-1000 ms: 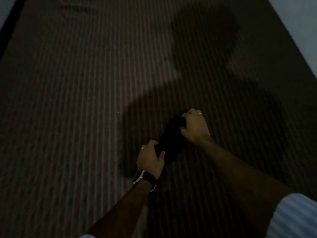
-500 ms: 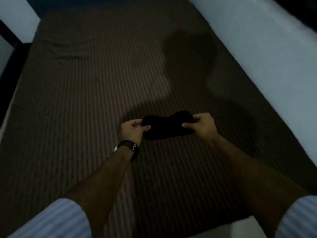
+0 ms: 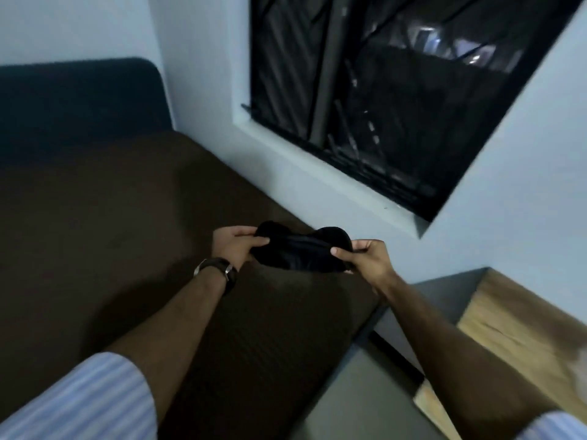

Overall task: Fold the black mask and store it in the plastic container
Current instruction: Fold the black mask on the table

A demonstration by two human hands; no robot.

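Since a moment ago the view has swung right, from the open bed toward the wall, and both hands have carried the mask along. Nearest, striped sleeves (image 3: 79, 404) and bare forearms reach forward over the brown bed (image 3: 95, 233). The left hand (image 3: 236, 246) and right hand (image 3: 365, 258) each pinch one end of the black mask (image 3: 301, 249), grip closed on the cloth, stretched in the air between them. It looks light, soft and limp; holding both ends suits folding. Beyond stand the wall and a dark window (image 3: 397, 90). No container shows.
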